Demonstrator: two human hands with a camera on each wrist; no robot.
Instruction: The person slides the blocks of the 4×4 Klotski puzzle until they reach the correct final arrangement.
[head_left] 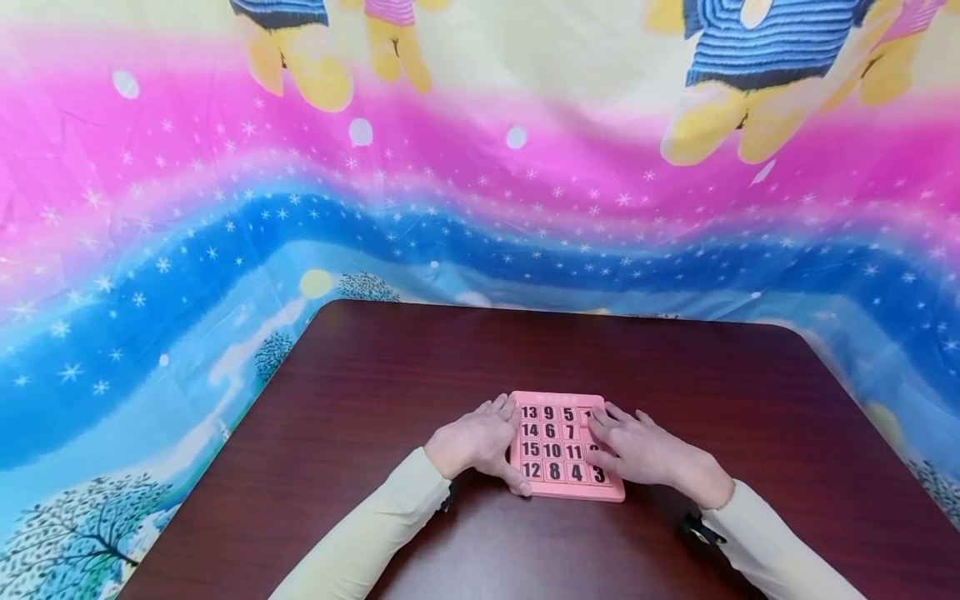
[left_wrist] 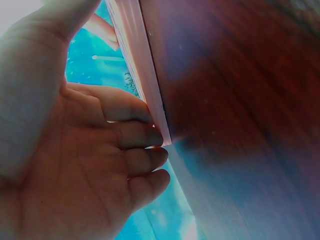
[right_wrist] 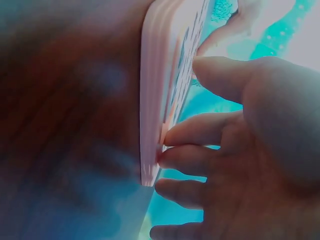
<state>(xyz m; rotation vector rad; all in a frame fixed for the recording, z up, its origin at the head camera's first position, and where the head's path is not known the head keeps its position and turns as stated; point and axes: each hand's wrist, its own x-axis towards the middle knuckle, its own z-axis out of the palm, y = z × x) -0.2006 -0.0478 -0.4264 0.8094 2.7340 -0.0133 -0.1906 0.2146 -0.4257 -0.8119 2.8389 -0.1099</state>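
Note:
A pink number slide puzzle (head_left: 561, 442) lies flat on the dark table, its square tiles bearing black numerals. Along its left edge rests my left hand (head_left: 480, 439), thumb at the near left corner and fingers toward the far left corner. In the left wrist view those fingertips touch the side of the frame (left_wrist: 145, 65), the fingers only slightly bent. Over the puzzle's right column reaches my right hand (head_left: 648, 450), covering part of its tiles. Its fingers are loosely extended, with index and middle fingertips (right_wrist: 172, 137) at the puzzle's right side.
The brown wooden table (head_left: 360, 375) has rounded far corners and extends around the puzzle on all sides. Behind it hangs a colourful cloth (head_left: 465, 200) with snowflakes and cartoon figures, draping down past the table's left and right edges.

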